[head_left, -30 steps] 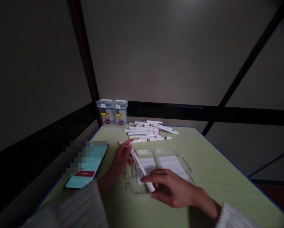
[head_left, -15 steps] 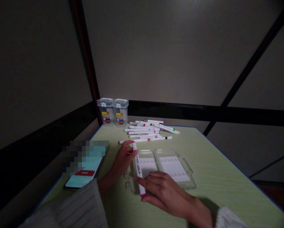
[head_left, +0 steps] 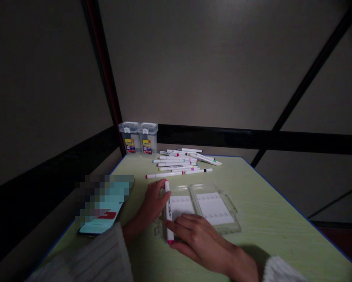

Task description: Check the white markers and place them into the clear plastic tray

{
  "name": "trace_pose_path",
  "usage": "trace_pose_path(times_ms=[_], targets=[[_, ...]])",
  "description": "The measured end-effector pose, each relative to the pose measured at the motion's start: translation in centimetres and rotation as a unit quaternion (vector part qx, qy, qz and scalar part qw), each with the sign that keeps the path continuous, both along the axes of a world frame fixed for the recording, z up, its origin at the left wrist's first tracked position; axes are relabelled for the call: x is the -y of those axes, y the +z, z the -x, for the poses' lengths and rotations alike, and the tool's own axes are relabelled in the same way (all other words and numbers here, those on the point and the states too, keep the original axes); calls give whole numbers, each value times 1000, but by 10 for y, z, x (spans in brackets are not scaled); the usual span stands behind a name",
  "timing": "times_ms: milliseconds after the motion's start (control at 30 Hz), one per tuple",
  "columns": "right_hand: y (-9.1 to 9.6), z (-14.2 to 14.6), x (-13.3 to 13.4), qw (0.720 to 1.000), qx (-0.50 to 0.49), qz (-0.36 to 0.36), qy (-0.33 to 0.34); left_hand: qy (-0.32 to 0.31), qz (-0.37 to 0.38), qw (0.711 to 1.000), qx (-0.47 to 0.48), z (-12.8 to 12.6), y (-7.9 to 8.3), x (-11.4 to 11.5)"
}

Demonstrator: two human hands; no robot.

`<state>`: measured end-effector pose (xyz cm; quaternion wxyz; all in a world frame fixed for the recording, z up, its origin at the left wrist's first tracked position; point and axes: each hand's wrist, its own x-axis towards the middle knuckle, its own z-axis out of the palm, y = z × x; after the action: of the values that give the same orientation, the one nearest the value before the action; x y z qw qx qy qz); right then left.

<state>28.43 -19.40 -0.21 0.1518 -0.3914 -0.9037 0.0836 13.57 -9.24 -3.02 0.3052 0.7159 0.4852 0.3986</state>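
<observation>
A white marker (head_left: pixel 168 205) with pink-red ends lies lengthwise over the left side of an opened clear plastic case (head_left: pixel 236 225). My left hand (head_left: pixel 155 199) grips the marker's far end between thumb and fingers. At the near end, my right hand (head_left: pixel 196 241) has its thumb and index finger on the barrel and the pink tip. White inserts (head_left: pixel 215 207) with notched rows sit inside both halves of the case. My right hand hides the near part of its left half.
Several loose white markers (head_left: pixel 176 163) with coloured ends lie in a pile beyond the case. Two clear lidded boxes (head_left: pixel 148 141) with yellow labels stand at the far left corner. A phone (head_left: pixel 98 225), partly pixelated, lies at the left edge of the green table (head_left: pixel 270 219).
The marker's near end has swung left and its far end has come slightly nearer, so it now lies straighter along the case's left side. Both hands moved with it.
</observation>
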Motion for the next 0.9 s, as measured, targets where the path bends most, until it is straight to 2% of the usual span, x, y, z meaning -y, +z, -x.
trace_pose_path(times_ms=[167,567,900], targets=[[2,0,1,1000,-6,10,-1,-22,-21,999,-40,-1,-5,-1],[4,-1,1,999,-28,23,-6,-49,33,998,13,2,-2,1],[3,-1,1,999,-29,34,-8,-41,59,997,42,2,-6,-3]])
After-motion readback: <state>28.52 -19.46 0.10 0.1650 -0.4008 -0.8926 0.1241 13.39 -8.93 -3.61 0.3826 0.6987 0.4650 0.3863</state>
